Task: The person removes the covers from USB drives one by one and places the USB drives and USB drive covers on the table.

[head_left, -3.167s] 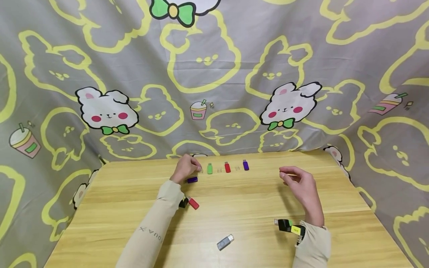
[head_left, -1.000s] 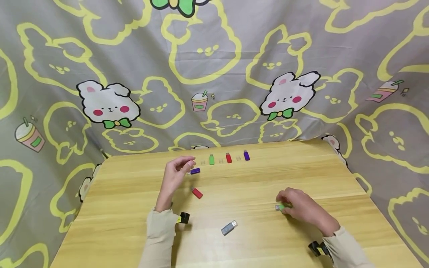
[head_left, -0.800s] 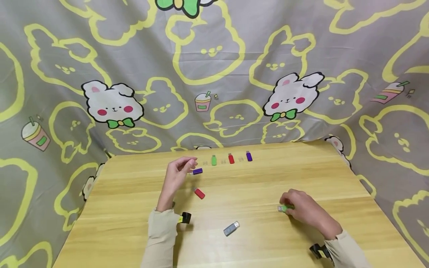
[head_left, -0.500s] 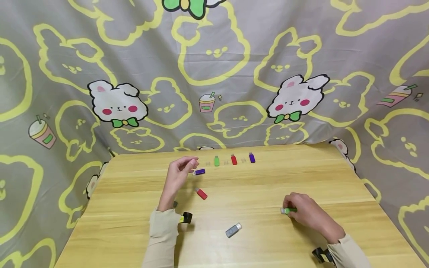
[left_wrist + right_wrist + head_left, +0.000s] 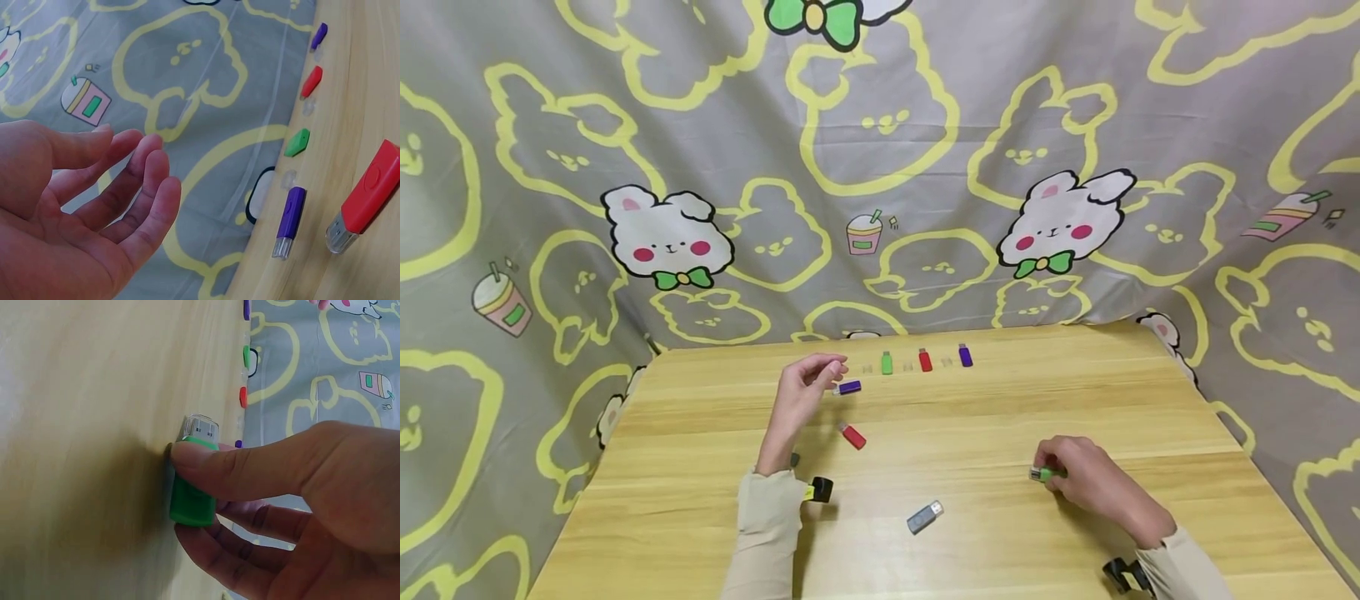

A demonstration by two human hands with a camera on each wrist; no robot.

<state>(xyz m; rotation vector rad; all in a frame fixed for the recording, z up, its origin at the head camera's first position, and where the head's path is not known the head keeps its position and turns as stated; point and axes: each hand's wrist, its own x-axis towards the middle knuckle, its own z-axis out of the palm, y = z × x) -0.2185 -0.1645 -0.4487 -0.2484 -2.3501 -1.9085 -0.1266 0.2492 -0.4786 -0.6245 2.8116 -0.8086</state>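
Note:
My right hand [image 5: 1093,479] pinches a green USB stick [image 5: 195,503] just above the table at the right. A clear cap [image 5: 201,422] covers its metal plug. My left hand [image 5: 801,400] hovers at the left with fingers loosely bent, holding nothing. Close to it lies a purple USB stick [image 5: 850,387], its clear-capped end toward the hand. Nearer to me are a red USB stick [image 5: 853,436] and a grey USB stick [image 5: 923,517]. In the left wrist view, the purple and red sticks both show clear caps on their plugs.
Along the table's back edge stand in a row a green stick [image 5: 887,363], a red stick [image 5: 925,360] and a purple stick [image 5: 966,356], with small clear caps [image 5: 907,367] beside them. A dark item [image 5: 794,459] is partly hidden by my left wrist. A patterned curtain [image 5: 880,167] hangs behind.
My left hand has drawn back from the left end of the row. My right hand has come down and taken hold of the green USB stick, which lay on the table before.

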